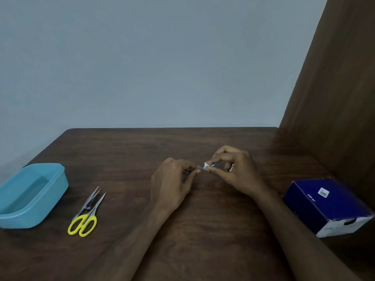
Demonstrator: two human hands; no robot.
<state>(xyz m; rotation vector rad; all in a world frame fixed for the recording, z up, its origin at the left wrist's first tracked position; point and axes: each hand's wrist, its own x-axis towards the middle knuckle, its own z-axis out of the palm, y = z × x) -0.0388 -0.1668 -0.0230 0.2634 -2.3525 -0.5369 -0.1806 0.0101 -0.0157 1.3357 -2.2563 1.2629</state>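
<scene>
At the middle of the dark brown wooden table (pixel 203 230), the right hand (pixel 237 169) is pinching a small white-and-blue piece (pixel 208 166) between thumb and forefinger. The left hand (pixel 172 179) is bringing curled fingertips to its end, grip unclear. Keeping that pinch steady seems best.

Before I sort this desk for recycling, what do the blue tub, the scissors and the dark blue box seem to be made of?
Blue tub: likely plastic, translucent with a soft sheen and moulded rim.
Scissors: shiny steel-looking blades, glossy yellow handles, probably plastic.
Dark blue box: apparently printed cardboard, with folded edges and a stuck-on label.
</scene>
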